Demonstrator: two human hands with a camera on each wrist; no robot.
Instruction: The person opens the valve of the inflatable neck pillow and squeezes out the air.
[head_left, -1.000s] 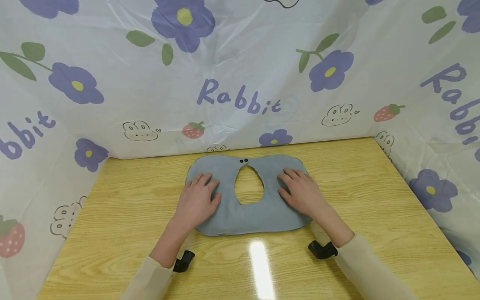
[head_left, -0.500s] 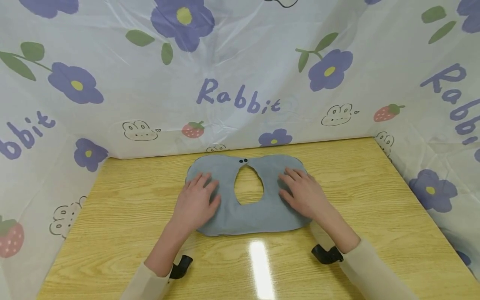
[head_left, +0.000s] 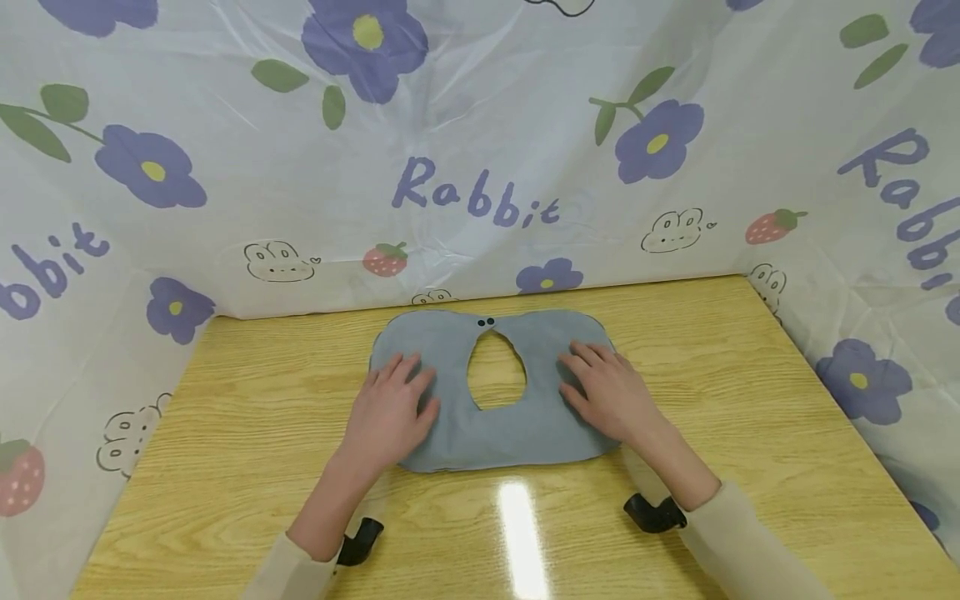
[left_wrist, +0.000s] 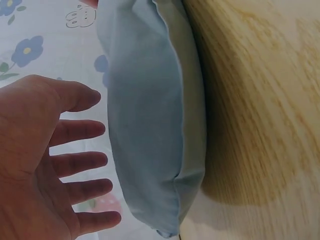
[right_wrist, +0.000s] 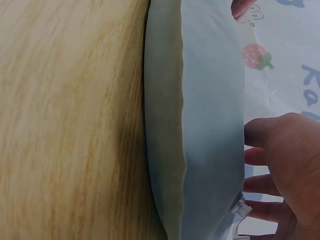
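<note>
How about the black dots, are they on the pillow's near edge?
No, the head view shows the dots at the pillow's far edge.

High, downward head view and close, seemingly sideways wrist views, cushion [head_left: 498,437] in all.

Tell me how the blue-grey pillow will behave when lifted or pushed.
The pillow will probably flex when lifted: it puckers along the seam and its sides bulge. It may be light for its size, since the clear fitting at its edge looks like an air valve. Lying broad and flat on the table, it should slide rather than roll.
</note>
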